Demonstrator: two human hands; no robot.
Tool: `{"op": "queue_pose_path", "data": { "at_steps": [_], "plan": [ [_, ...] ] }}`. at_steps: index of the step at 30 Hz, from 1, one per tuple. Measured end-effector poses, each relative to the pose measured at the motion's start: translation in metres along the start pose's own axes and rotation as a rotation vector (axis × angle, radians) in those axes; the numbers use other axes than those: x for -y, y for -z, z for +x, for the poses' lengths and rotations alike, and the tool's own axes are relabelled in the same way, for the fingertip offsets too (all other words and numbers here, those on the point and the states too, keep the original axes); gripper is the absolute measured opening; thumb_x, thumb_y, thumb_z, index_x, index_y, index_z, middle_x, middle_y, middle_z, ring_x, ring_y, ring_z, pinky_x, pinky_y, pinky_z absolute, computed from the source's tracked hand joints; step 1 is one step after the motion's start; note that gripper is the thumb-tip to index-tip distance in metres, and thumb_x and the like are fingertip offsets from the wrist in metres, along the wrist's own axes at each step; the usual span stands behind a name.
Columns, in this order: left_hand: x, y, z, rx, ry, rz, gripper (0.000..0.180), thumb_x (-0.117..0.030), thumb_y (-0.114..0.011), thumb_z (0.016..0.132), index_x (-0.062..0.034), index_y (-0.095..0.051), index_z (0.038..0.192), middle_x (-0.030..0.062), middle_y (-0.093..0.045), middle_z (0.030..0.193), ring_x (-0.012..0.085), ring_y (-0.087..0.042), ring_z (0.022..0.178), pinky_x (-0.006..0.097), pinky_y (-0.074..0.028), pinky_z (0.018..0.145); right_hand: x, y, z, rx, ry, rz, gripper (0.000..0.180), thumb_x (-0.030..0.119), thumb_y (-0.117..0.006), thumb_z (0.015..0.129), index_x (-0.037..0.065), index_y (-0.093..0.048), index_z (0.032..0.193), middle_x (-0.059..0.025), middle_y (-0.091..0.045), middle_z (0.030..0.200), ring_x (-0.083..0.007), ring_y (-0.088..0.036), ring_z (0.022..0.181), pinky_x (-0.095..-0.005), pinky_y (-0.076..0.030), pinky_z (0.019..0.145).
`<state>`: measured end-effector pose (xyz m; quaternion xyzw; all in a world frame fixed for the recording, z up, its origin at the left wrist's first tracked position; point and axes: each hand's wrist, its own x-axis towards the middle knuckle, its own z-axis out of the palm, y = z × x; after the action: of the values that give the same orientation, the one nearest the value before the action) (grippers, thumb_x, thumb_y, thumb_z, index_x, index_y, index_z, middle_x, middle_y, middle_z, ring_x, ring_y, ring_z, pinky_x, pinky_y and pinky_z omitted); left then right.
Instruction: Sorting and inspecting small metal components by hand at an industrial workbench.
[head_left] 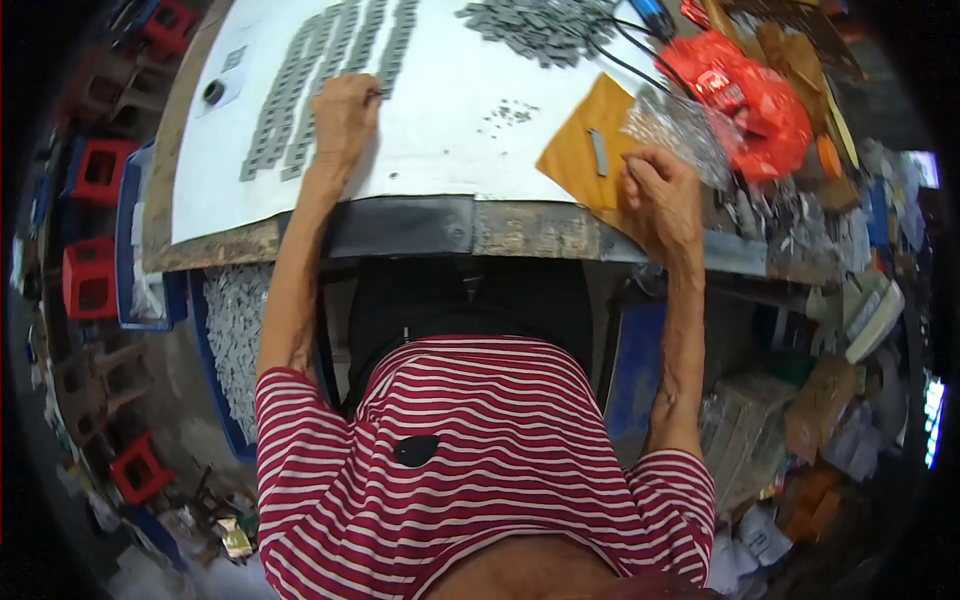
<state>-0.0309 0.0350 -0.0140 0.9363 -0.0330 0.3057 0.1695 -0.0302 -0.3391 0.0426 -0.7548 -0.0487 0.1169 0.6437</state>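
Observation:
My left hand (345,118) is closed at the near end of the rows of small grey plastic pieces (283,112) laid out on the white sheet (440,130). Its fingertips come together beside one of these rows; what they pinch is too small to make out. On the right, my right hand (665,195) is curled shut over the edge of a yellow-brown envelope (580,125), and anything inside the fingers is hidden. A single grey strip (599,153) lies on the envelope, just left of that hand. Tiny loose parts (512,113) are scattered between my two hands.
A heap of grey pieces (545,28) lies at the far side. Behind my right hand are clear plastic wrap (680,135), a red plastic bag (770,110) and a black cable (645,62). A small dark ring (213,92) sits far left. Below the table stands a blue-rimmed bin of grey pieces (237,330).

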Motion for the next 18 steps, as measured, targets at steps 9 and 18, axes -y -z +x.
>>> {"op": "queue_pose_path", "data": {
  "at_steps": [9,18],
  "plan": [
    [-0.038,0.020,-0.003,0.081,0.033,-0.137,0.008,-0.005,-0.061,0.071,-0.0072,-0.061,0.079,0.0054,-0.060,0.078,0.0230,-0.054,0.079,0.036,-0.039,0.068,-0.016,0.002,0.039,-0.018,0.263,-0.471,0.014,0.009,-0.052,0.081,-0.003,-0.058,0.084,-0.0082,-0.056,0.063,-0.0135,-0.055,0.056,-0.0266,-0.043,0.052],
    [-0.077,0.013,0.012,0.236,0.026,-0.362,0.011,-0.003,-0.060,0.075,-0.0016,-0.061,0.085,0.0089,-0.061,0.080,0.0193,-0.056,0.077,0.029,-0.044,0.071,-0.021,-0.004,0.055,0.056,0.684,-0.867,0.009,0.008,-0.053,0.079,0.000,-0.057,0.083,-0.0148,-0.055,0.079,-0.0330,-0.057,0.071,-0.0381,-0.045,0.063]
  ]
}}
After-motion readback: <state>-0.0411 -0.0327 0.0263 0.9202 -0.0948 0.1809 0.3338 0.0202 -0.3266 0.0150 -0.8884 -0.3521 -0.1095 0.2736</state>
